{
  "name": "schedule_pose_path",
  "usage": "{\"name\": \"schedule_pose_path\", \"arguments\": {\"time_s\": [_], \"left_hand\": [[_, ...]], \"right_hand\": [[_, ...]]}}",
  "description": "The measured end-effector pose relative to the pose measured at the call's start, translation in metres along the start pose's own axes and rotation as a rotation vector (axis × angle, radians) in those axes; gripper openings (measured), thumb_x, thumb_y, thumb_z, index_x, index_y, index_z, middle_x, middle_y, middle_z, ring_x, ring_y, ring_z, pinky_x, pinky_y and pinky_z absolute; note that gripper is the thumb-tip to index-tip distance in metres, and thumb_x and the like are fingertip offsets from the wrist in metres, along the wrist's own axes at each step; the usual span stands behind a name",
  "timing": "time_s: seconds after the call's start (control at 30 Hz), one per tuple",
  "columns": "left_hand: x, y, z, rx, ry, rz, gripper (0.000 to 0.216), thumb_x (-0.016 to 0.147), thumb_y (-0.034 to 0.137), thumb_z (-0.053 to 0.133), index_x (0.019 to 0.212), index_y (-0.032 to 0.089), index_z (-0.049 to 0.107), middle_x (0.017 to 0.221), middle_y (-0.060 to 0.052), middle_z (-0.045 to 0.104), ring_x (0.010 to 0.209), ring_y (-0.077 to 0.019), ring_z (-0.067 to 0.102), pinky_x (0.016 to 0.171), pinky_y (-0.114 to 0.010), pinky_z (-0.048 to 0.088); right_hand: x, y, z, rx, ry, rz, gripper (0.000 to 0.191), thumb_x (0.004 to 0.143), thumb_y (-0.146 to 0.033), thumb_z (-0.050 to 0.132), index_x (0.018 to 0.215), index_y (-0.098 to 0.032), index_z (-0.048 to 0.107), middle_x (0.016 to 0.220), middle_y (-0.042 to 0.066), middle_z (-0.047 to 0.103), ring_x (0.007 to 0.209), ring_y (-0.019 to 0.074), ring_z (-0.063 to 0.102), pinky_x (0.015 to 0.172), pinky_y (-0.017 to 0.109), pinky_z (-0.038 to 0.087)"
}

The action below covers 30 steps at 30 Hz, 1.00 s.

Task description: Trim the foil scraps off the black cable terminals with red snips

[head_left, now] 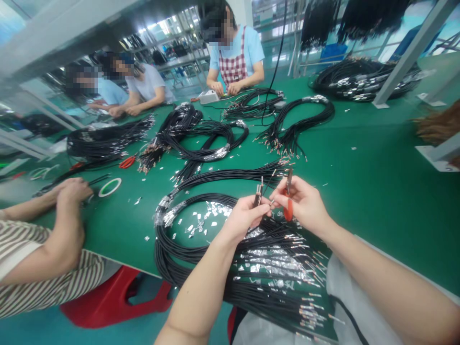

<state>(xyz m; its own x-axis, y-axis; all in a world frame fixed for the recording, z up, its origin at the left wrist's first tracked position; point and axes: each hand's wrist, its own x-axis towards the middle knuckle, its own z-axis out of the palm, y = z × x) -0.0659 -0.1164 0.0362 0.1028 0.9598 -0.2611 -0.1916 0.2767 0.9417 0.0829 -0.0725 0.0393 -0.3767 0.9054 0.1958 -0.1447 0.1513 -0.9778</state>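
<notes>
Grips a few black cable ends (pixel 257 196), tips up, in the left hand (pixel 249 213), with fingers closed around them. Holds red-handled snips (pixel 288 210) in the curled right hand (pixel 300 199), with the blade end pointing away from the body. Meets, or nearly meets, fingertip to fingertip at a pale wire end (pixel 272 202); cannot tell which hand pinches it.

Could nick a fingertip through a careless closing of blades so near the thumb. Could also lose the thin end from a loose pinch, or tangle held cables with similar black ones below.

Works over a large cable loop (pixel 179 247) on the green bench (pixel 377 206), with metallic tips fanned between the forearms and foil scraps (pixel 213 211) scattered inside it. Has little bare surface directly underneath, because of that loop and a straighter bundle (pixel 219 177) just beyond.

Shares the far side with more coils (pixel 204 154), and the left with an orange-handled tool (pixel 127 162), a white ring (pixel 103 193) and a co-worker's hands (pixel 74 190). Faces a hanging cord (pixel 278 62) ahead and a metal post (pixel 408 57) to the right, both well apart from the cutting.
</notes>
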Motion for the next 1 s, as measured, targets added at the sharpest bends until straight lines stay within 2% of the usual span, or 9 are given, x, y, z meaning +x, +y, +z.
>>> {"name": "schedule_pose_path", "arguments": {"time_s": [0.07,0.23,0.33,0.43,0.53,0.6,0.8,1.0], "left_hand": [[0.001,0.0,0.0,0.0,0.055,0.044,0.027,0.063,0.035,0.072,0.072,0.012,0.06,0.059,0.0,0.059,0.036,-0.0003,0.03,0.036,-0.018,0.015],[0.001,0.0,-0.004,-0.033,0.195,0.15,0.023,0.064,0.03,0.071,0.071,0.012,0.06,0.06,-0.002,0.063,0.035,-0.0005,0.031,0.035,-0.018,0.016],[0.001,0.002,-0.005,-0.073,0.223,0.16,0.023,0.063,0.029,0.072,0.071,0.012,0.058,0.057,0.0,0.061,0.034,-0.0006,0.03,0.035,-0.018,0.016],[0.001,0.001,-0.004,-0.06,0.246,0.159,0.023,0.062,0.029,0.072,0.07,0.013,0.058,0.056,0.001,0.06,0.035,-0.0009,0.03,0.035,-0.019,0.016],[0.002,-0.005,-0.001,0.035,0.278,0.178,0.02,0.062,0.027,0.072,0.069,0.014,0.059,0.053,0.004,0.054,0.037,-0.0014,0.03,0.037,-0.019,0.019],[0.003,-0.01,0.0,0.123,0.302,0.221,0.018,0.063,0.026,0.072,0.068,0.014,0.06,0.052,0.006,0.049,0.04,-0.0019,0.03,0.04,-0.019,0.022],[0.003,-0.016,0.002,0.28,0.34,0.305,0.016,0.065,0.026,0.071,0.065,0.014,0.06,0.053,0.006,0.047,0.048,-0.0044,0.036,0.048,-0.02,0.029],[0.0,-0.008,0.006,0.105,0.245,0.174,0.02,0.064,0.028,0.071,0.063,0.013,0.057,0.046,0.008,0.041,0.038,-0.0017,0.027,0.039,-0.019,0.019]], "right_hand": [[0.002,0.003,-0.004,-0.098,0.002,-0.006,0.022,0.072,-0.035,0.067,0.08,-0.022,0.052,0.07,-0.001,0.058,0.059,0.0133,0.058,0.059,0.03,0.049],[0.005,0.005,-0.019,-0.549,-0.036,-0.09,0.023,0.071,-0.038,0.068,0.08,-0.02,0.057,0.066,0.0,0.058,0.057,0.0133,0.05,0.055,0.028,0.04],[0.005,0.003,-0.021,-0.665,-0.107,-0.122,0.024,0.068,-0.038,0.071,0.078,-0.021,0.058,0.059,-0.003,0.054,0.053,0.012,0.045,0.053,0.026,0.036],[0.003,0.004,-0.014,-0.506,-0.077,-0.066,0.026,0.066,-0.037,0.072,0.079,-0.022,0.057,0.061,-0.003,0.054,0.054,0.0121,0.047,0.053,0.026,0.038],[0.001,0.006,-0.003,-0.133,0.04,-0.005,0.026,0.068,-0.033,0.072,0.084,-0.023,0.054,0.073,-0.002,0.06,0.067,0.0141,0.057,0.065,0.029,0.045],[-0.001,0.007,0.004,0.02,0.063,-0.003,0.025,0.068,-0.029,0.072,0.083,-0.022,0.054,0.077,-0.001,0.061,0.074,0.0139,0.059,0.073,0.03,0.047],[-0.004,0.006,0.014,0.061,0.121,-0.009,0.022,0.068,-0.024,0.071,0.076,-0.02,0.052,0.071,-0.003,0.057,0.067,0.0117,0.056,0.068,0.029,0.046],[-0.003,0.008,0.013,0.14,0.114,-0.003,0.023,0.067,-0.023,0.072,0.074,-0.02,0.051,0.069,-0.004,0.058,0.065,0.0108,0.056,0.067,0.028,0.047]]}}
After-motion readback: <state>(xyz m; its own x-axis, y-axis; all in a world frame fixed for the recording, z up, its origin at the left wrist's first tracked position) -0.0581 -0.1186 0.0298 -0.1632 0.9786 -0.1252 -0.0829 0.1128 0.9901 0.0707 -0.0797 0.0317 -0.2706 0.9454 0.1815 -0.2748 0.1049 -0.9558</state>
